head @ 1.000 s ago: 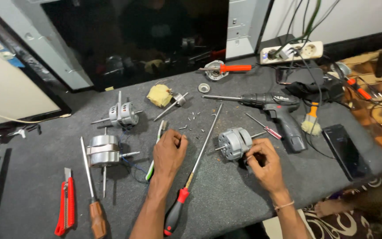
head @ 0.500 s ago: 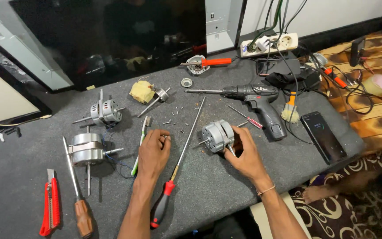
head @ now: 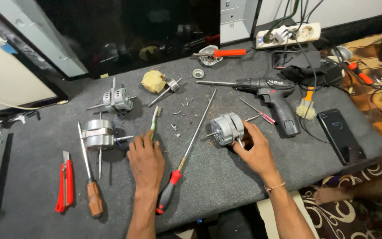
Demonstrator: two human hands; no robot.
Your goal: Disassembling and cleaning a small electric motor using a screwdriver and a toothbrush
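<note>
Grey felt mat [head: 226,186] under both your hands. Your right hand [head: 255,150] curled against small silver motor [head: 226,128] near mat centre, fingers on its rear side; grip looks loose, cannot tell if clamped. Your left hand [head: 146,159] flat on mat, fingers spread, holding nothing, fingertips touching green-handled brush [head: 154,121]. Long red-black screwdriver [head: 186,155] lies between hands. Second motor [head: 98,134] and wooden-handled screwdriver [head: 89,177] left of left hand. Cordless drill [head: 270,95] and black phone [head: 341,135] right of motor.
</note>
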